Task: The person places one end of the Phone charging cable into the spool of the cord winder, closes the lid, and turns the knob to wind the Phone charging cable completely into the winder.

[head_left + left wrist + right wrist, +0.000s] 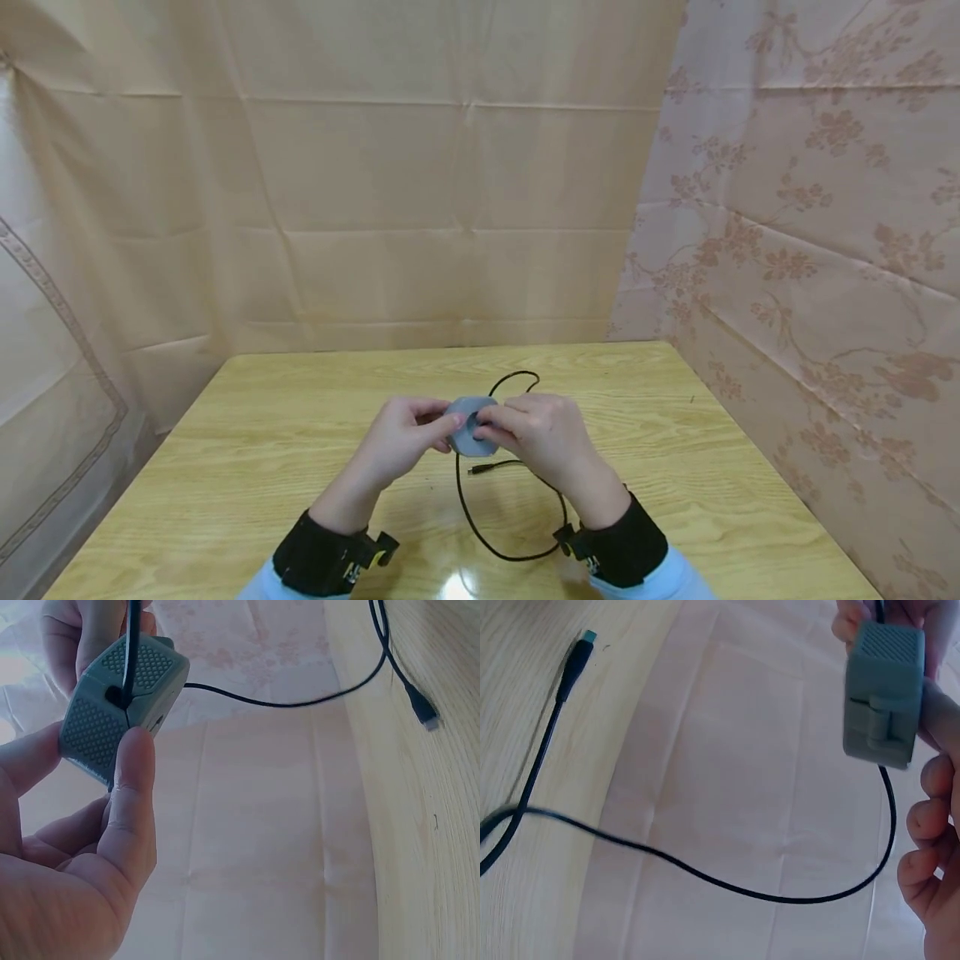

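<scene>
A grey-blue, many-sided cable winder [474,448] is held above the table in front of me. My left hand [405,437] pinches its left edge between thumb and fingers. My right hand [546,429] has thumb and forefinger at the dark middle of its flat face, gripping there. In the left wrist view the winder [91,739] shows textured sides and a slot with a black cable coming out. The right wrist view shows a small latch-like bump on the winder [883,675]. The black cable [514,559] loops below the hands, its plug [480,469] lying near the winder.
The hands work over a light wood-grain table [300,400]. A beige cloth [360,208] hangs behind it, and a flowered cloth [810,250] hangs along the right side. Black bands [318,554] with small cameras sit on both wrists.
</scene>
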Demonstrator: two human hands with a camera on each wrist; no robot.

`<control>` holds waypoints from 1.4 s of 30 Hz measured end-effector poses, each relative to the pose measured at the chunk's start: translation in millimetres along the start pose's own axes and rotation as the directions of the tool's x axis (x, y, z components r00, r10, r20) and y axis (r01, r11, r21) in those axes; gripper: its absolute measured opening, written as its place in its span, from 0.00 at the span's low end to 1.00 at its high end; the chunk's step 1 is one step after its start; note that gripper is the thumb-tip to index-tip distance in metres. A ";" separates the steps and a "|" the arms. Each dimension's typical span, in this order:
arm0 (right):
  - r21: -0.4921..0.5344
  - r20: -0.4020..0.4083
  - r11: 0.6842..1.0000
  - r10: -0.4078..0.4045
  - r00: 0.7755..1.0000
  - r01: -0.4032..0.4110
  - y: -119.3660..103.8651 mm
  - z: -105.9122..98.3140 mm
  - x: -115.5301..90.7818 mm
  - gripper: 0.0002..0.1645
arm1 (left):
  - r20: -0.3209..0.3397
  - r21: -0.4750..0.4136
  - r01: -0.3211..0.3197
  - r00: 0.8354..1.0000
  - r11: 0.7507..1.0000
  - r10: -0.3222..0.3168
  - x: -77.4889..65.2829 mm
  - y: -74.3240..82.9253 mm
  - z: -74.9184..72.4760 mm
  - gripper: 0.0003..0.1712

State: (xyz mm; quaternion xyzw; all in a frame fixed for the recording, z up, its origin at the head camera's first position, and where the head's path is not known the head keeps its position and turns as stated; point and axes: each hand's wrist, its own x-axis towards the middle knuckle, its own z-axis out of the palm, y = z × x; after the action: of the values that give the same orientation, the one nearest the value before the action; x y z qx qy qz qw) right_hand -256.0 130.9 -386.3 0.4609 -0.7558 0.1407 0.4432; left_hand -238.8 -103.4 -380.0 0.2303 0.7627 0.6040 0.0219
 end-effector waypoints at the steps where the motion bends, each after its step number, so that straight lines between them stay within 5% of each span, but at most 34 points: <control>1: -0.006 -0.010 1.000 0.002 1.000 -0.003 -1.1 0.9 0.4 0.12 | -0.005 -0.007 -0.003 1.000 1.000 0.003 -0.3 0.3 -0.4 0.21; 9: -0.052 -0.068 0.996 0.071 0.995 -0.074 -11.3 8.6 4.2 0.20 | -0.065 -0.040 -0.001 0.998 0.999 -0.001 -0.4 3.1 0.3 0.19; 16: -0.024 -0.077 0.987 0.159 0.984 -0.161 -15.6 10.8 2.1 0.21 | -0.090 -0.012 -0.065 0.994 0.998 0.064 1.2 4.1 8.3 0.18; 26: 0.107 0.037 0.917 0.382 0.924 -0.383 -21.9 6.4 4.0 0.21 | -0.141 0.053 -0.090 0.985 0.994 0.097 0.6 4.9 16.2 0.18; 42: 0.148 0.071 0.932 0.322 0.944 -0.330 -16.8 -3.8 6.5 0.07 | -0.161 0.073 -0.052 0.985 0.996 0.063 -0.6 2.4 7.6 0.16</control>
State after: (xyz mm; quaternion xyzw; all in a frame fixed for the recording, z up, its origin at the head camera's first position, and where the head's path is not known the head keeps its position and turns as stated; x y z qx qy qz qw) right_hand -241.3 120.5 -382.2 0.3658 -0.8182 0.2610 0.3586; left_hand -235.1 -96.3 -379.9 0.2026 0.7751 0.5949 -0.0660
